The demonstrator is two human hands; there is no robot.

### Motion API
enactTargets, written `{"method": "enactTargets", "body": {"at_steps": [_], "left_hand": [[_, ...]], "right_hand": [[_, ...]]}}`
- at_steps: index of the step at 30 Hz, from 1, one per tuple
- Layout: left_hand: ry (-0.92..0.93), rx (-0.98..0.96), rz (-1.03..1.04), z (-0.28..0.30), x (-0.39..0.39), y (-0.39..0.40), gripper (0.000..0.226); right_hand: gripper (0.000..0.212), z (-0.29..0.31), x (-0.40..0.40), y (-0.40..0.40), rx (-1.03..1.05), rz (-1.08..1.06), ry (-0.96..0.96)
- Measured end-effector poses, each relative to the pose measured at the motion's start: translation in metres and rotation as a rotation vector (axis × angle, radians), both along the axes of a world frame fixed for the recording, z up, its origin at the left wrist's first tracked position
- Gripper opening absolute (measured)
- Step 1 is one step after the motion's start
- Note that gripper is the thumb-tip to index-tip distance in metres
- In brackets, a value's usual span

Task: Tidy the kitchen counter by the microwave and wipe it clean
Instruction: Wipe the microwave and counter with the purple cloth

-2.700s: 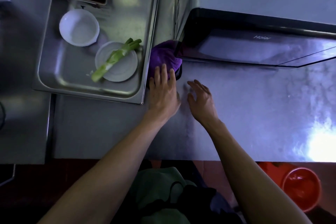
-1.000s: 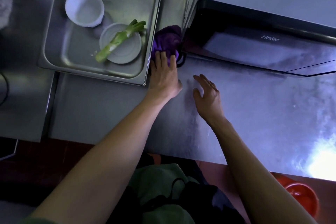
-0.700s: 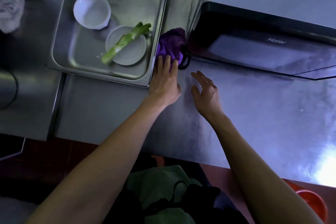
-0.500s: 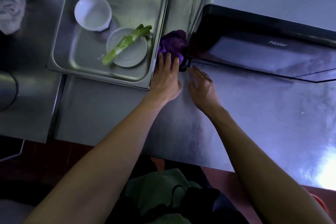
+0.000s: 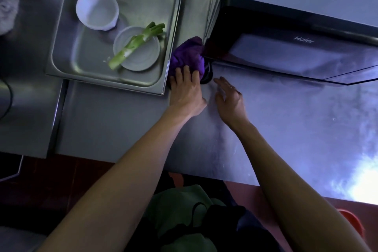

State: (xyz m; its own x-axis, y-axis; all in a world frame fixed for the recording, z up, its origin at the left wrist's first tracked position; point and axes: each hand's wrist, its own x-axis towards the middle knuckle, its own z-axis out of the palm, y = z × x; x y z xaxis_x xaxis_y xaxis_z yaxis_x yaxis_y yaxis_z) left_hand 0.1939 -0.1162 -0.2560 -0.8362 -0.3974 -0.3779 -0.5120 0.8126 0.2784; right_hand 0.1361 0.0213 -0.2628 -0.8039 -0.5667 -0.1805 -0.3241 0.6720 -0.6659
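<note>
Nearest, both bare forearms reach up over the front edge of the steel counter (image 5: 126,125), much as they did nearly three seconds back. Since then the right hand (image 5: 230,99) has crept forward: it hung well short of the microwave (image 5: 286,47), and now its fingers, spread loosely and holding nothing, arrive just beside the small dark thing at the appliance's front left corner, which is too shadowed to name. Whether the fingertips touch the steel cannot be told. The left hand (image 5: 187,90) has stayed on the purple cloth (image 5: 187,55), fingers laid straight and close together, pressing down on its near edge rather than gripping it. The cloth itself has hardly shifted; it sits bunched in the narrow gap between the metal tray (image 5: 67,51) and the microwave's side, touching both. That suggests the wiping has reached this last tight corner, and the right hand may be coming in to steady or clear something there. Farther off, the tray holds a white bowl (image 5: 97,9) and a plate (image 5: 137,49) with a scallion (image 5: 135,44) across it, all unmoved.
</note>
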Motion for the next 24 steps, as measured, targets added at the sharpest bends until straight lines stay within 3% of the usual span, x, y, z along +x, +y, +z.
{"method": "enactTargets", "body": {"at_steps": [8, 16, 21, 24], "left_hand": [[-0.004, -0.031, -0.178, -0.007, 0.057, 0.025, 0.082], [0.065, -0.059, -0.342, -0.013, 0.141, 0.052, 0.081], [0.198, 0.047, -0.333, -0.013, 0.187, 0.043, 0.061], [0.319, 0.107, -0.245, -0.017, 0.196, 0.027, 0.051]], "right_hand": [[0.046, 0.004, 0.022, 0.027, 0.018, -0.036, -0.009], [0.040, 0.014, 0.069, 0.018, 0.010, 0.116, 0.119], [0.045, 0.012, 0.122, 0.038, 0.116, 0.290, 0.177], [0.042, 0.011, 0.139, 0.042, 0.203, 0.270, 0.207]]}}
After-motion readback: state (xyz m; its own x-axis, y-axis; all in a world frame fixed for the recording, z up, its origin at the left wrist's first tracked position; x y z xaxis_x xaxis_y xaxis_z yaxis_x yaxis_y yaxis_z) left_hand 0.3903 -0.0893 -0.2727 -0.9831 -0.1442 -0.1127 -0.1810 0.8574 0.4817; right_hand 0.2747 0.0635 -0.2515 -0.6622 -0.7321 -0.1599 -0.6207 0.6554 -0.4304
